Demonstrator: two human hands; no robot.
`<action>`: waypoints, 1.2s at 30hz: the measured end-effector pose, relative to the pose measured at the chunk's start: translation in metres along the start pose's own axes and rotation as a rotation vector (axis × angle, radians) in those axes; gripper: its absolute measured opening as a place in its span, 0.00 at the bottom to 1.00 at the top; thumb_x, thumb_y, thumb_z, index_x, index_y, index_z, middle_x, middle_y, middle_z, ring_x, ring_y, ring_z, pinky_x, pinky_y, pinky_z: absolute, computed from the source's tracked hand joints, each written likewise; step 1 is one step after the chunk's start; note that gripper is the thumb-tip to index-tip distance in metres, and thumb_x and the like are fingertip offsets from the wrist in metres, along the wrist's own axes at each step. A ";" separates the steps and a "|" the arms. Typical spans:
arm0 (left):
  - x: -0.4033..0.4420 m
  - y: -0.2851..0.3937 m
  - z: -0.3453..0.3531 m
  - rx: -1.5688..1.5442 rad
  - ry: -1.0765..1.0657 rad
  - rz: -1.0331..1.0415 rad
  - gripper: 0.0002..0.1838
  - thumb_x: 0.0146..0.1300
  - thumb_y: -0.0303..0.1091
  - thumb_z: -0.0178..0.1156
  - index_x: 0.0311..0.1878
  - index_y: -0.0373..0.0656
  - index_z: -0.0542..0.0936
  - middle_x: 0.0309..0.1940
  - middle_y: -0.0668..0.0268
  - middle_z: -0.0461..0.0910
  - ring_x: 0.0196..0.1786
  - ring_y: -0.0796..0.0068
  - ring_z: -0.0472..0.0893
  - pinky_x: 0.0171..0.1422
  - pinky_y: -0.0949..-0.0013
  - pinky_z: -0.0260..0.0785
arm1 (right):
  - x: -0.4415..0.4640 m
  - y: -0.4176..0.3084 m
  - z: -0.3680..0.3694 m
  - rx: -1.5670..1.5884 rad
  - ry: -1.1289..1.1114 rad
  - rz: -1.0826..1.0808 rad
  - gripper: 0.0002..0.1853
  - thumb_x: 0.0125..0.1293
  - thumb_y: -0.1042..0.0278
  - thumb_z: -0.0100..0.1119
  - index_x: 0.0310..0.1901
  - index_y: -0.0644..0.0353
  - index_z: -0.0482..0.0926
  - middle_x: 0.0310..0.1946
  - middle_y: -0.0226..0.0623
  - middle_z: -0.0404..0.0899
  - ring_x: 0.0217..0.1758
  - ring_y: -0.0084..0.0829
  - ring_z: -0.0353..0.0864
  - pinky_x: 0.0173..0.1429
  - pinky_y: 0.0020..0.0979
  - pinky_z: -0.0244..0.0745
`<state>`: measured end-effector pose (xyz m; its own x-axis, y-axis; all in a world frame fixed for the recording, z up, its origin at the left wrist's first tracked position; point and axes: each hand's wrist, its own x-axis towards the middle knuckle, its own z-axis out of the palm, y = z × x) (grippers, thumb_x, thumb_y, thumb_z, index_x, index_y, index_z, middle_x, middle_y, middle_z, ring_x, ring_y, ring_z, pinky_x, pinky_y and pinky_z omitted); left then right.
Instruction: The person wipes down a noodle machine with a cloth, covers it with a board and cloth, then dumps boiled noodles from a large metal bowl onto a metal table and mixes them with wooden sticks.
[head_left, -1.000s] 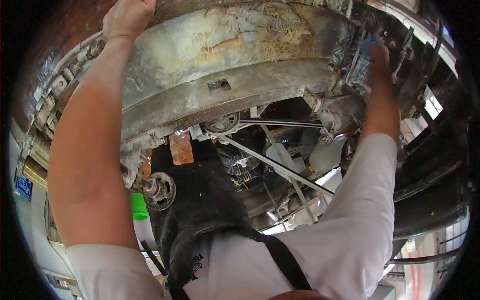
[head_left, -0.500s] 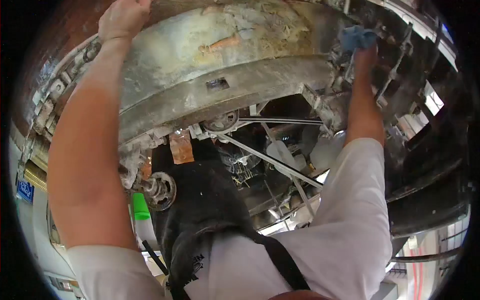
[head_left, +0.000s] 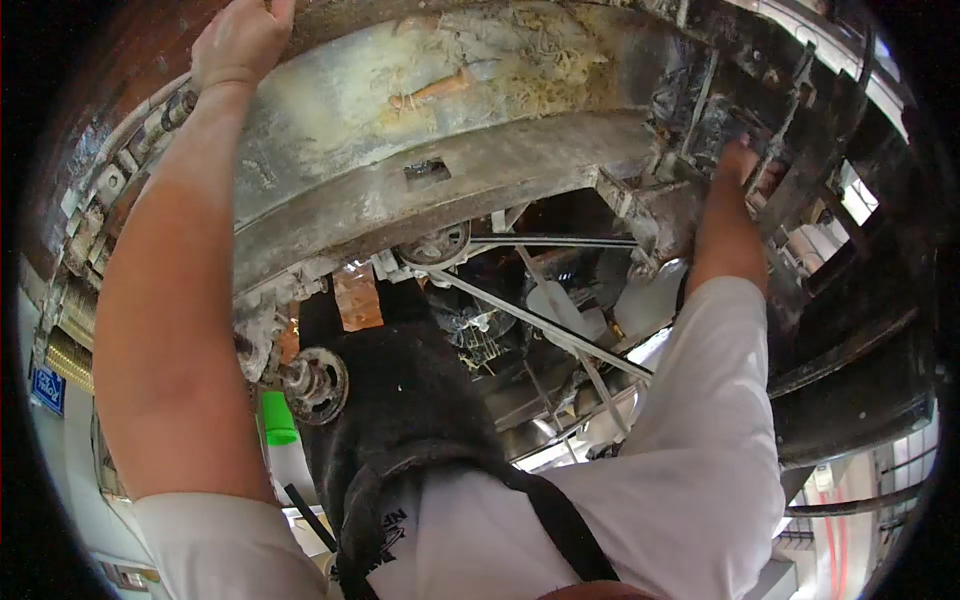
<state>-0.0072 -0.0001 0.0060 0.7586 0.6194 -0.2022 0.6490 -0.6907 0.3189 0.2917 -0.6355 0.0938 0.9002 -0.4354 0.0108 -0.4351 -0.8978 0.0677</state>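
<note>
My left hand (head_left: 240, 45) is raised to the upper left, against the rim of a large curved metal drum (head_left: 350, 100). Its fingers are curled closed, and what they grip is hidden at the picture's top edge. My right hand (head_left: 741, 160) reaches among dark bars and brackets (head_left: 700, 105) at the upper right. Its fingers are in shadow and mostly hidden. On the grimy, yellow-stained drum surface, between my hands, lies a tool with an orange-brown handle (head_left: 430, 92) and a greyish end.
Below the drum runs a grey metal ledge (head_left: 470, 165). Under it are a pulley (head_left: 437, 243) with a belt (head_left: 540, 318), a dirty handwheel (head_left: 317, 386) and a green cup-shaped thing (head_left: 279, 418). A dark hose (head_left: 850, 508) crosses at the lower right.
My right hand has moved down and deeper among the bars. The blue cloth it held no longer shows. My left hand stays at the rim; the view has shifted slightly.
</note>
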 end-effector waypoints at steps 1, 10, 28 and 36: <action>-0.006 0.014 -0.008 -0.034 0.071 0.038 0.14 0.66 0.44 0.54 0.38 0.43 0.81 0.36 0.51 0.83 0.44 0.47 0.82 0.49 0.50 0.73 | -0.012 -0.013 -0.006 -0.072 0.022 0.041 0.36 0.67 0.46 0.56 0.71 0.55 0.62 0.58 0.50 0.73 0.61 0.47 0.75 0.61 0.45 0.73; -0.003 0.010 -0.008 -0.067 0.019 0.043 0.16 0.66 0.45 0.53 0.39 0.41 0.81 0.37 0.50 0.83 0.44 0.46 0.82 0.50 0.50 0.73 | 0.019 0.002 0.065 0.016 0.179 0.054 0.36 0.63 0.46 0.60 0.68 0.59 0.66 0.57 0.57 0.74 0.57 0.54 0.77 0.58 0.49 0.74; 0.000 0.009 -0.009 -0.048 -0.048 0.002 0.17 0.66 0.46 0.53 0.42 0.42 0.81 0.40 0.51 0.84 0.47 0.48 0.82 0.53 0.51 0.73 | 0.067 0.021 0.041 -0.244 -0.105 -0.023 0.12 0.67 0.63 0.54 0.43 0.56 0.85 0.39 0.37 0.87 0.43 0.35 0.86 0.43 0.40 0.79; -0.007 0.017 -0.017 -0.067 0.014 0.034 0.15 0.66 0.45 0.54 0.38 0.43 0.80 0.36 0.51 0.83 0.43 0.46 0.82 0.49 0.49 0.73 | 0.052 0.033 0.037 0.100 -0.173 0.201 0.13 0.67 0.61 0.55 0.40 0.59 0.84 0.37 0.40 0.87 0.38 0.38 0.87 0.50 0.42 0.81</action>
<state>-0.0029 -0.0095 0.0286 0.7792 0.6011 -0.1774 0.6168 -0.6855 0.3868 0.3231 -0.6901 0.0595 0.7824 -0.6026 -0.1574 -0.6123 -0.7904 -0.0172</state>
